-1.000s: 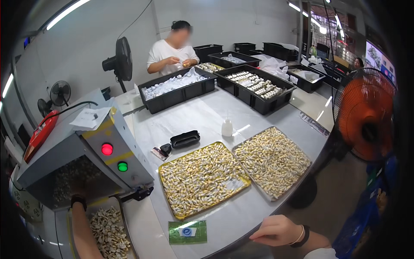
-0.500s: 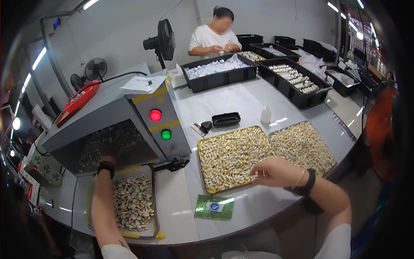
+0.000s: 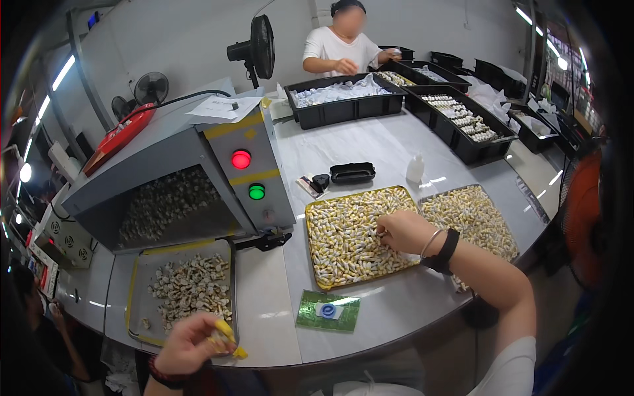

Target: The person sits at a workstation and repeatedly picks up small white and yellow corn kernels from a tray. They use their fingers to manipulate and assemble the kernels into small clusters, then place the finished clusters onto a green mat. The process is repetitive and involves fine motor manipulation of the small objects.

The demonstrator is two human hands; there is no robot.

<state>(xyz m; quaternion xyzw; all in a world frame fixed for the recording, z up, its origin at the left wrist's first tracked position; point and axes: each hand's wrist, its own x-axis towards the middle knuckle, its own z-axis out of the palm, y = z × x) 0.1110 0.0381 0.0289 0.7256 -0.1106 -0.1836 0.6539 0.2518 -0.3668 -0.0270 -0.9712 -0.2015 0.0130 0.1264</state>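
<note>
My left hand [image 3: 187, 343] is over the front right corner of a grey tray [image 3: 135, 290] edged in yellow tape. Its fingers are pinched, with a yellow bit at the fingertips; what they hold is not clear. A heap of small whitish-brown parts [image 3: 191, 287] lies in that tray. My right hand [image 3: 404, 231] reaches over a yellow-rimmed tray [image 3: 323, 287] full of small yellow-and-white pieces [image 3: 350, 244]. Its fingers are drawn together at the pieces, and what is between them is hidden.
A grey machine [image 3: 264, 158] with red and green lights holds more parts behind its window. A second full tray [image 3: 472, 218] sits at right. Beyond are a small bottle [image 3: 415, 169], a black case [image 3: 352, 173], a green pad [image 3: 328, 311], black bins [image 3: 350, 112] and a co-worker [image 3: 340, 43].
My left hand has come out of the machine's opening to the tray's front corner. My right hand has moved left and farther in over the yellow-and-white pieces. The co-worker's hands have spread apart.
</note>
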